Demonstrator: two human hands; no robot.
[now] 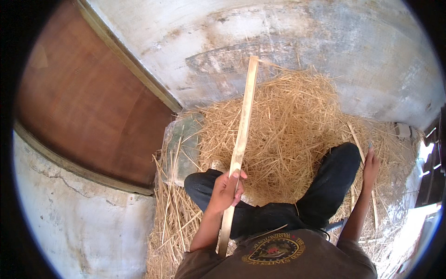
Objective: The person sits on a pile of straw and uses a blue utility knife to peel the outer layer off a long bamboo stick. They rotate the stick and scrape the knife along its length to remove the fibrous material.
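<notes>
My left hand point(227, 189) is closed round a long, pale wooden strip point(244, 125) near its lower part, with the thumb lying along its face. The strip slants up and away from my chest, its far end in front of the wall and a thin fibre sticking out from the tip. To the right, beside my right knee, my right hand point(370, 168) is held low over the straw with its fingers close together. A small bluish tip shows just beyond those fingers, too small to name. My legs are folded in dark trousers between the two hands.
Loose straw point(283, 125) is heaped in front of my legs and spread around me. A greenish-grey stone block point(183, 144) stands at the left, beside a brown door panel point(93, 102). Thin strips point(357, 139) lie on the right; a stained wall point(223, 42) rises behind.
</notes>
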